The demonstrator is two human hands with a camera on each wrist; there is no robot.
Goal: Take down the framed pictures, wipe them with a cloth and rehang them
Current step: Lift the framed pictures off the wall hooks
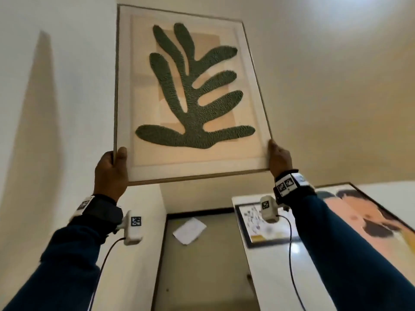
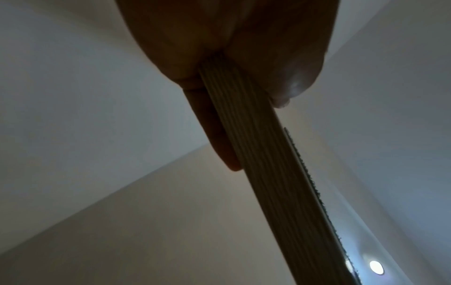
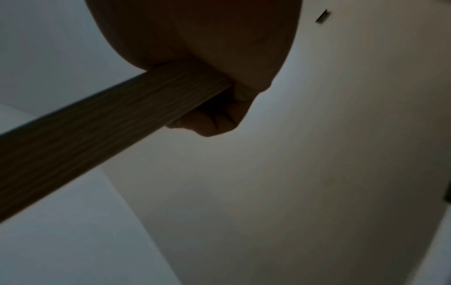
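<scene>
High against the pale wall (image 1: pixel 314 86), you hold up the framed leaf picture (image 1: pixel 190 90): your left hand (image 1: pixel 111 169) clamps its lower left corner, your right hand (image 1: pixel 279 157) its lower right, above two more pictures (image 1: pixel 260 223) lying on the white bench (image 1: pixel 269 277).

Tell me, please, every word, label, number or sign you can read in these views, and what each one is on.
No readable words or numbers in any view.
Wristbands and wrist cameras: black-and-white square code markers, patterns only, no letters.
Small framed picture on the white surface: faint marks, too blurred to read.
Paper sheet below: no print visible.
</scene>
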